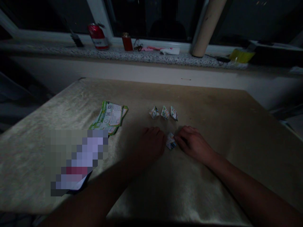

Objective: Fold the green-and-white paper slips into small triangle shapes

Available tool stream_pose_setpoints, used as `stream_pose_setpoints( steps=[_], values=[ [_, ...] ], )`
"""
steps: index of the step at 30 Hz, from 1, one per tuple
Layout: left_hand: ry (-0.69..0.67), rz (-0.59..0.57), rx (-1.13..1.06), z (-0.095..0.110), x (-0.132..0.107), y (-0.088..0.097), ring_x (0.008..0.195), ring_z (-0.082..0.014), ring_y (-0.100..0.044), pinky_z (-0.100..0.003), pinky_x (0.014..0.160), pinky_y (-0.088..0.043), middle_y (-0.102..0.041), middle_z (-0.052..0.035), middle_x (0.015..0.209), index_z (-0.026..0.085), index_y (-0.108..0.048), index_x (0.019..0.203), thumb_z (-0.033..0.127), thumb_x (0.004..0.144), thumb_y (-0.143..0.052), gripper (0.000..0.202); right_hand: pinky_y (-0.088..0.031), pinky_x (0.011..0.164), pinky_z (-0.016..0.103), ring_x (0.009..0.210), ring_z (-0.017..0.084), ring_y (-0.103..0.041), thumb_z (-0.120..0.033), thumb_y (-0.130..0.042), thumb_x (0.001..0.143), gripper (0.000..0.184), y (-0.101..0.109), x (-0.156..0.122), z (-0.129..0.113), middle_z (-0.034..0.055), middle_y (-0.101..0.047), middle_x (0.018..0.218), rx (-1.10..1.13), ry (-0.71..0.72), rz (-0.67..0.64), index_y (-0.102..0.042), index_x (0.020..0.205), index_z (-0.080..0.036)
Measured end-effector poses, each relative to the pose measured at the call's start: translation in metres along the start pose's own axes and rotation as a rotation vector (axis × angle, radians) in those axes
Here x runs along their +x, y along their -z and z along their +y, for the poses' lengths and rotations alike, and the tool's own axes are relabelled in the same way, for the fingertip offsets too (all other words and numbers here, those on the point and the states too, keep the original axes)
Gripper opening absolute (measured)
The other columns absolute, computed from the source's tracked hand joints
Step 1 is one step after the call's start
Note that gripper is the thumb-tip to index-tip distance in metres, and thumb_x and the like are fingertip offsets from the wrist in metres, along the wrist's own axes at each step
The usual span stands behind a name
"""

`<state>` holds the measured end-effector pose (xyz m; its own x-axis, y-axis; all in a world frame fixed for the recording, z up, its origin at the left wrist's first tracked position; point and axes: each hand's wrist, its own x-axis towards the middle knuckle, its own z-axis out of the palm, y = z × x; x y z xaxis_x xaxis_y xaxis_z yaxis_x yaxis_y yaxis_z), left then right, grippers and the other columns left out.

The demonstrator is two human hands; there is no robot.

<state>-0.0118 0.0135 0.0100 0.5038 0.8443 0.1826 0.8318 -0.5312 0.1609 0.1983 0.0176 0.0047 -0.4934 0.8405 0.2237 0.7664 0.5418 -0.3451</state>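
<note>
On the tan cloth-covered table [213, 119] lies a small folded paper piece [170, 141] between my two hands. My left hand [152, 143] rests knuckles-up to its left, fingers curled, fingertips at the paper's edge. My right hand [193, 143] is to its right, fingers bent and pinching the paper's right side. Just beyond them, three similar folded paper pieces [163, 113] stand in a row. A stack of green-and-white printed leaflets [110, 117] lies to the left.
A blurred-out flat object [79, 160] lies at the table's near left. On the stone windowsill [118, 53] behind stand a red can [98, 36], a small red lighter [127, 42], a cardboard tube [205, 28] and a yellow packet [241, 56]. The scene is dim.
</note>
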Motion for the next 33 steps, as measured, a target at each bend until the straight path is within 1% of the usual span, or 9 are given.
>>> stream_pose_setpoints(
  steps=[4,9,14,20,23,25,33],
  values=[
    [-0.008,0.016,0.076,0.002,0.002,-0.005,0.093,-0.026,-0.059,-0.044,0.086,-0.041,-0.066,-0.0111,0.095,0.015,-0.063,0.092,0.024,0.101,-0.039,0.028,-0.04,0.08,0.035,0.085,0.021,-0.057,-0.03,-0.051,0.099,0.024,-0.003,0.002,-0.003,0.0067,-0.062,0.086,-0.041,-0.073,-0.015,-0.066,0.084,-0.018],
    [-0.002,0.034,0.124,0.005,0.002,-0.007,0.092,-0.027,-0.059,-0.044,0.084,-0.041,-0.065,-0.0123,0.095,0.015,-0.063,0.092,0.025,0.1,-0.04,0.027,-0.039,0.083,0.037,0.091,0.022,-0.057,-0.028,-0.053,0.096,0.02,-0.003,0.001,-0.005,0.0072,-0.063,0.09,-0.022,-0.112,-0.036,-0.066,0.085,-0.018],
    [0.042,0.04,0.122,0.005,0.003,-0.009,0.094,-0.0285,-0.058,-0.046,0.085,-0.041,-0.065,-0.0133,0.096,0.015,-0.063,0.09,0.03,0.1,-0.04,0.03,-0.037,0.083,0.037,0.091,0.022,-0.057,-0.025,-0.054,0.094,0.018,-0.003,0.001,-0.006,0.0069,-0.063,0.091,0.005,-0.144,-0.046,-0.065,0.082,-0.018],
    [0.063,0.028,0.128,0.005,0.005,-0.011,0.095,-0.0284,-0.058,-0.044,0.084,-0.04,-0.065,-0.0123,0.096,0.015,-0.064,0.092,0.029,0.101,-0.041,0.029,-0.036,0.082,0.035,0.092,0.021,-0.057,-0.028,-0.055,0.093,0.021,-0.005,0.003,-0.006,0.0059,-0.064,0.091,0.046,-0.198,-0.049,-0.065,0.077,-0.019],
    [0.061,0.028,0.135,0.006,0.005,-0.01,0.096,-0.0281,-0.058,-0.043,0.084,-0.04,-0.064,-0.0125,0.096,0.014,-0.064,0.092,0.029,0.101,-0.041,0.029,-0.034,0.082,0.036,0.094,0.022,-0.058,-0.032,-0.053,0.095,0.025,-0.007,0.003,-0.008,0.0064,-0.064,0.093,0.024,-0.239,-0.03,-0.066,0.079,-0.019],
    [0.057,0.031,0.141,0.007,0.004,-0.01,0.095,-0.028,-0.058,-0.043,0.084,-0.04,-0.064,-0.0126,0.095,0.015,-0.065,0.091,0.027,0.1,-0.042,0.027,-0.034,0.083,0.036,0.095,0.023,-0.058,-0.032,-0.053,0.095,0.024,-0.008,0.005,-0.01,0.0067,-0.064,0.094,0.005,-0.254,-0.038,-0.068,0.08,-0.019],
    [0.145,0.026,0.115,0.009,0.006,-0.011,0.096,-0.0297,-0.058,-0.046,0.085,-0.039,-0.064,-0.0137,0.098,0.014,-0.066,0.093,0.034,0.1,-0.042,0.032,-0.032,0.081,0.036,0.095,0.024,-0.057,-0.03,-0.054,0.093,0.02,-0.004,0.008,-0.018,0.0065,-0.064,0.096,-0.048,-0.303,-0.068,-0.069,0.082,-0.02]
  ],
)
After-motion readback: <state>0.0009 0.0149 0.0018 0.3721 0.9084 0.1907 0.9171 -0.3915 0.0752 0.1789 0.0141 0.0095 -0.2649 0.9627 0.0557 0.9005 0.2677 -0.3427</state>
